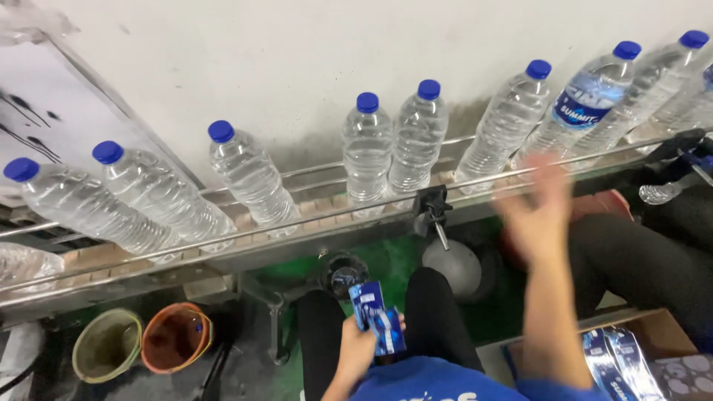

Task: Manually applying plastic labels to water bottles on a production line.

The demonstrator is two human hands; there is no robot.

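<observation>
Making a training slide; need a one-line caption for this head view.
Left hand holds blue labels while the blurred right hand reaches toward capped bottles on the conveyor.

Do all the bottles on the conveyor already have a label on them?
No: only one bottle near the right end carries a blue label, while the others, like the bottle in the middle, are bare clear plastic with blue caps.

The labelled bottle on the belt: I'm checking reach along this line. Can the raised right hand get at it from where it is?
Probably yes. The right hand is blurred, raised just below the labelled bottle, with only the thin guide rail between them and nothing else visibly blocking.
</observation>
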